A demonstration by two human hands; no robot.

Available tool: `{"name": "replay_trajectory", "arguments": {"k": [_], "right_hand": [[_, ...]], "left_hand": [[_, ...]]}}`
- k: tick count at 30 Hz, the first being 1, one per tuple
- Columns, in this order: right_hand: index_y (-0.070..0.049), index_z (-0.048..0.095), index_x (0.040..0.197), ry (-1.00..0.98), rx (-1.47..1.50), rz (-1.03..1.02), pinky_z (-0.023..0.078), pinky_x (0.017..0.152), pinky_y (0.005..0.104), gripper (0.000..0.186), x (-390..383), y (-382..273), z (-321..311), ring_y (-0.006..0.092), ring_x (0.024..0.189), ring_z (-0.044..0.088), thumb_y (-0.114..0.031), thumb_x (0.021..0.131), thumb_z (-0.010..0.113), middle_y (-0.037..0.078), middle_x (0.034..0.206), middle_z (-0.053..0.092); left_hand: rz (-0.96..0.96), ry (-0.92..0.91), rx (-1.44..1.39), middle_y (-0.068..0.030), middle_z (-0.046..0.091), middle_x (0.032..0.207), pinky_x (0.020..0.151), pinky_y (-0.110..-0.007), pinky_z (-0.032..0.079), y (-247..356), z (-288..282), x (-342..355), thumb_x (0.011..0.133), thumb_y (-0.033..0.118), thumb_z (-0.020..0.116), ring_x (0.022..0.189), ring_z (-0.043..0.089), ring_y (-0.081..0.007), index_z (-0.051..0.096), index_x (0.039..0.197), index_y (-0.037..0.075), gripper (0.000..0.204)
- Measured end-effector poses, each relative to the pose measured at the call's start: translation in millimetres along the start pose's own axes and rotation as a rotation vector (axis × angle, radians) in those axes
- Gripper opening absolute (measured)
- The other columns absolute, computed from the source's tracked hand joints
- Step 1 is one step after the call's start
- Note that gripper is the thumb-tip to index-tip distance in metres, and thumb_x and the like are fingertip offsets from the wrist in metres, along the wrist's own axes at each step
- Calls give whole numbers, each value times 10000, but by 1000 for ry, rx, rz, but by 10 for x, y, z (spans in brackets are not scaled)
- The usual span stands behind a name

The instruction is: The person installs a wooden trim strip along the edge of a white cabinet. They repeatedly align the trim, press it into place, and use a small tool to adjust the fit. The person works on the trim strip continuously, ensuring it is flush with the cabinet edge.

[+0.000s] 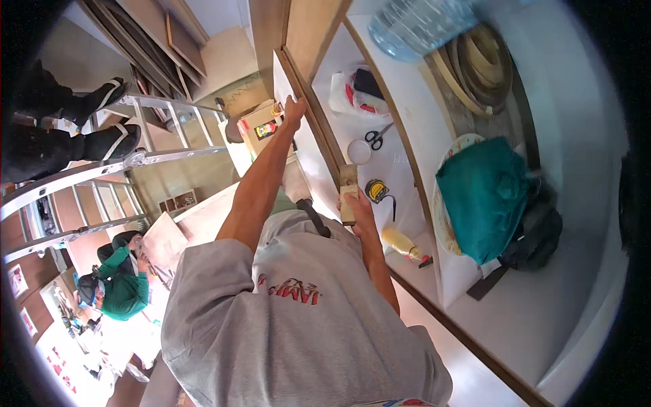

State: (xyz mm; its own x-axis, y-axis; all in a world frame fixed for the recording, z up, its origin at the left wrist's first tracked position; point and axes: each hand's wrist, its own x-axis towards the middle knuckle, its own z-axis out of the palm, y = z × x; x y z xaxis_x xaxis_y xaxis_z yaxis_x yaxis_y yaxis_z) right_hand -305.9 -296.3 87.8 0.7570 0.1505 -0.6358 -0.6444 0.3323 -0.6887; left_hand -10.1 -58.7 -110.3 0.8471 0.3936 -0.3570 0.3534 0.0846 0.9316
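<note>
My left hand (295,108) reaches out at arm's length and grips the top edge of a tall white panel (308,152) that stands on edge against the bench. My right hand (359,207) is shut on a small light wooden block (348,190), pressed against the same panel's edge lower down. A yellow and black tape measure (375,190) lies on the white bench (400,122) just beyond the block. My grey shirt fills the lower middle of the view.
On the bench lie black-handled scissors (377,138), a white round lid (359,152), a yellow glue bottle (400,243), a teal cloth (485,197), edge-band coils (478,64) and a water bottle (420,24). A ladder (102,169) bearing someone's feet (102,98) stands left; a person in green (122,285) sits below.
</note>
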Motion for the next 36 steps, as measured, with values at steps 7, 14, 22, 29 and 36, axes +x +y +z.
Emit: {"name": "replay_trajectory", "arguments": {"k": [7,14,22,29,36], "right_hand": [[-118,351,1433,33,77,-51,567,762,340,515,219,-406,714,219,911,621,-60,945,504,118,1067,584],[-113,375,1415,69,-307,-136,558,723,302,451,860,-554,995,185,885,636,-121,978,484,98,1083,592],[-106,407,1399,94,-372,-166,547,648,252,435,1434,-717,1362,146,814,640,-120,975,504,78,1033,613],[-99,418,1388,68,-417,-132,537,624,236,423,1604,-676,1310,141,800,634,-125,974,499,74,1032,606],[-60,401,1403,32,-569,-172,521,635,233,462,1875,-673,1360,136,821,626,-179,969,505,63,1043,595]], "left_hand": [[6,170,80,-300,642,1031,804,-432,523,598,83,-452,797,176,531,937,655,-383,449,1309,-93,584],[-108,-23,-111,-295,587,1185,902,-371,484,913,-239,-731,829,178,542,1096,600,-306,424,1360,-61,594],[-96,-136,-115,-327,482,1317,1042,-379,390,683,-236,-317,823,189,537,1225,497,-395,353,1409,-87,674],[47,-39,83,-255,584,1220,982,-349,422,727,-271,-448,840,186,554,1154,555,-330,460,1362,-42,577],[-38,17,36,-185,678,1052,844,-368,502,732,-469,-402,930,237,520,963,655,-296,640,1153,34,325]]}}
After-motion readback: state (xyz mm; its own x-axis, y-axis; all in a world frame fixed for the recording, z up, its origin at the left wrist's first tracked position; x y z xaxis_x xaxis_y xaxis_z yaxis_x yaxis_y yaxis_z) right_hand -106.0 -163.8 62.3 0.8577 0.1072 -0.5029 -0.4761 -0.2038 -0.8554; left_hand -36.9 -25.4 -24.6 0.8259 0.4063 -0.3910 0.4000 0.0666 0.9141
